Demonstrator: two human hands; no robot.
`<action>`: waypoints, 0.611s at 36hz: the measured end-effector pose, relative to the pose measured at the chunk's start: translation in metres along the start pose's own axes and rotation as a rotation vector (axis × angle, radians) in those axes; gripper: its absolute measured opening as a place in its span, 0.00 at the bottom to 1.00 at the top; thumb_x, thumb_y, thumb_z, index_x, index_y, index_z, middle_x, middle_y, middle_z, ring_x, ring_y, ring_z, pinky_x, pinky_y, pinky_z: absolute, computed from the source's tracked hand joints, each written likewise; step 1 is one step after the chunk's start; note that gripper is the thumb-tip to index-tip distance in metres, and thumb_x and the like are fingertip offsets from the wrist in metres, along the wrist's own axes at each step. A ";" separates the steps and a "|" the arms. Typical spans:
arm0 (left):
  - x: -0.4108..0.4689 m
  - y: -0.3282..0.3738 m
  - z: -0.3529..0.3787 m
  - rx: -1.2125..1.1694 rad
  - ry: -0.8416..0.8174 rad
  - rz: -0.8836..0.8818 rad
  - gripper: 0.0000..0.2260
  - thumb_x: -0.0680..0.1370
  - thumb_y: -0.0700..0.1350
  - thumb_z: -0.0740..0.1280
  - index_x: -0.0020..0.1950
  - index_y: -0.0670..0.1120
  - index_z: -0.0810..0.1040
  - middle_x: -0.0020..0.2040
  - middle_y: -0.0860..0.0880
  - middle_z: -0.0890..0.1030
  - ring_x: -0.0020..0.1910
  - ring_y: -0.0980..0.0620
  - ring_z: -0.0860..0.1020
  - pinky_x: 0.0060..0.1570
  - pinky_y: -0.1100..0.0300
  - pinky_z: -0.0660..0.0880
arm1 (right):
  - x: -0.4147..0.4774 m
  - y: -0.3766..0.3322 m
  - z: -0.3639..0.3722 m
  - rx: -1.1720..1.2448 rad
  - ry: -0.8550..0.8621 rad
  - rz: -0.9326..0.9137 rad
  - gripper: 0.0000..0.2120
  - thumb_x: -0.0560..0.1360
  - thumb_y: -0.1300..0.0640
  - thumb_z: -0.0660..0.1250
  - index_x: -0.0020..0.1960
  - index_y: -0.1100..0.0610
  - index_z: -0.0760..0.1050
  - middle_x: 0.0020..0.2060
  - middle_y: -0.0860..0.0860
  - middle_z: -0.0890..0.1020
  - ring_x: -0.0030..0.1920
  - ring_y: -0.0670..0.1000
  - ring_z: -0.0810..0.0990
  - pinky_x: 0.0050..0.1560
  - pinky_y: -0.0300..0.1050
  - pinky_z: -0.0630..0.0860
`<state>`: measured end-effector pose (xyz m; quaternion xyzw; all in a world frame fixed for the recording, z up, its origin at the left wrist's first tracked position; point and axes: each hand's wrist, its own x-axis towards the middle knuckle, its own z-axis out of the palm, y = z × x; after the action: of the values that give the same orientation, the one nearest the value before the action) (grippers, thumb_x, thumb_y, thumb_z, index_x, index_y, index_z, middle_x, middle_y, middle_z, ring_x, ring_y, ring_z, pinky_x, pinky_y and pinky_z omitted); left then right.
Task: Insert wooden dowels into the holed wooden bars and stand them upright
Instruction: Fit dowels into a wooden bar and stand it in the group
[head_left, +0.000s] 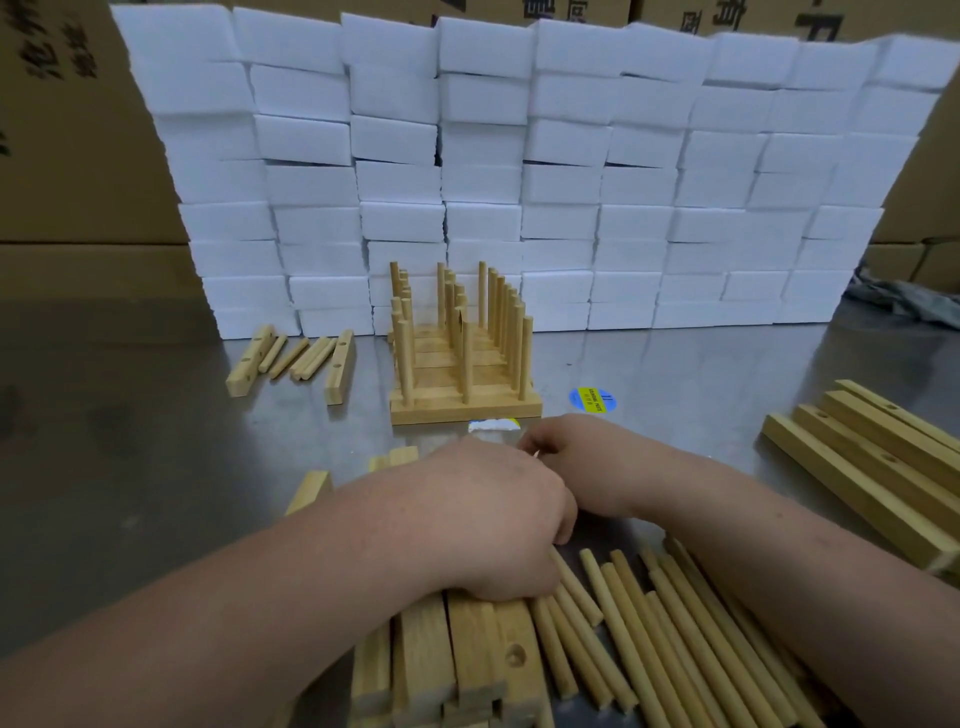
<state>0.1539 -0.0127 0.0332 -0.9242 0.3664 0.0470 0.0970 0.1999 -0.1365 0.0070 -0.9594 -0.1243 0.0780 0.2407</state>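
Your left hand (498, 514) curled its fingers (563, 519) among loose dowels (649, 634) beside the holed bars (467, 649), grip hidden; your right hand (587, 462) perhaps pinched something (too small to tell). Beyond, assembled bars (465, 408) stood upright.

Loose dowels (654, 639) nearest, assembled racks (462, 384) beyond, foam blocks (519, 171) behind

Lighting and quality: even indoor light, moderately bright.
We note diffuse overhead light; dull sheen on the steel tabletop (685, 358); foam blocks (561, 140) nearly blown white; faint, soft shadows; wide-angle bowing and dimmer corners at the edges; nearest wooden bars (467, 644) slightly soft.
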 end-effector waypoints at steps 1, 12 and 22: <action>0.000 0.000 0.000 -0.010 0.000 -0.005 0.12 0.75 0.50 0.61 0.57 0.55 0.75 0.55 0.53 0.76 0.56 0.51 0.73 0.54 0.52 0.72 | 0.000 0.000 0.000 0.001 0.000 0.002 0.09 0.75 0.61 0.57 0.49 0.50 0.74 0.46 0.48 0.77 0.46 0.48 0.74 0.37 0.33 0.67; 0.003 -0.001 0.002 -0.052 -0.011 -0.008 0.03 0.75 0.51 0.62 0.48 0.55 0.73 0.53 0.52 0.71 0.50 0.52 0.66 0.51 0.55 0.68 | 0.000 0.001 0.000 0.005 0.010 0.009 0.07 0.76 0.60 0.57 0.45 0.49 0.71 0.46 0.49 0.76 0.47 0.49 0.74 0.39 0.36 0.67; -0.003 -0.006 -0.005 -0.064 -0.001 0.016 0.02 0.76 0.48 0.62 0.44 0.53 0.70 0.46 0.54 0.72 0.49 0.52 0.72 0.50 0.52 0.73 | 0.000 -0.001 -0.002 0.092 0.039 0.043 0.06 0.75 0.56 0.59 0.46 0.50 0.75 0.45 0.48 0.79 0.44 0.47 0.75 0.39 0.36 0.69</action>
<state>0.1560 -0.0077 0.0392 -0.9238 0.3722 0.0601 0.0674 0.1999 -0.1370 0.0096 -0.9511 -0.0952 0.0703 0.2851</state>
